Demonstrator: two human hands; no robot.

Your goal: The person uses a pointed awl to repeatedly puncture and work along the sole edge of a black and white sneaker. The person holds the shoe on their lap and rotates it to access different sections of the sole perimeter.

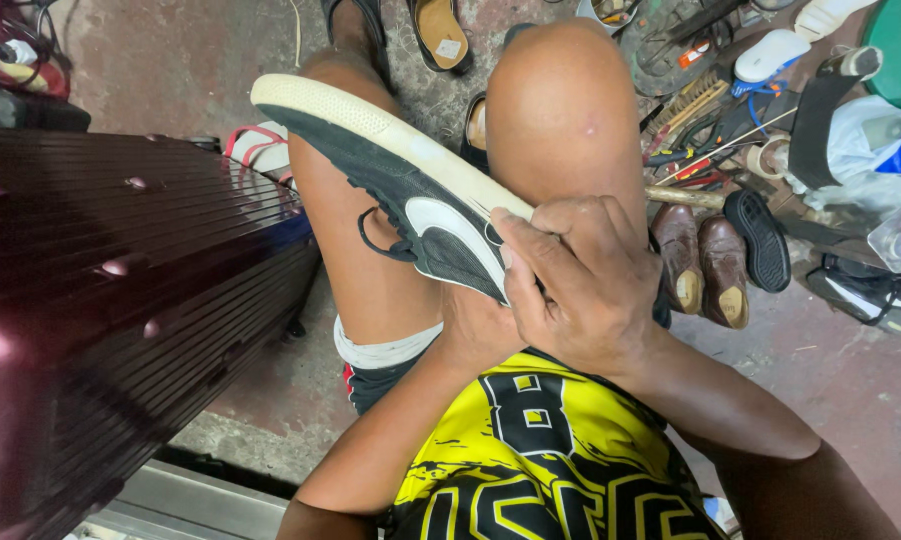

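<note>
Head view, looking down over the seated person's lap. A black sneaker (410, 190) with a white side mark and a cream sole lies on its side across the bare knees (560, 110), toe toward the upper left, heel end toward the body. The right hand (585, 285) is closed over the heel end, fingers curled across the sole edge and the thumb side pressed to the upper. The left hand (475, 325) sits beneath the shoe, largely hidden; how far it is closed cannot be told, though it appears to support the heel from below. A loose black lace loop (375, 235) hangs from the upper. To the left stands a dark maroon ribbed suitcase (110, 300); to the right, on the floor, a pair of brown leather shoes (705, 265), a brush (690, 100) and scattered tools. For steady work at the heel, the shoe is best kept braced against the knee, the grip held firm near the sole seam.
</note>
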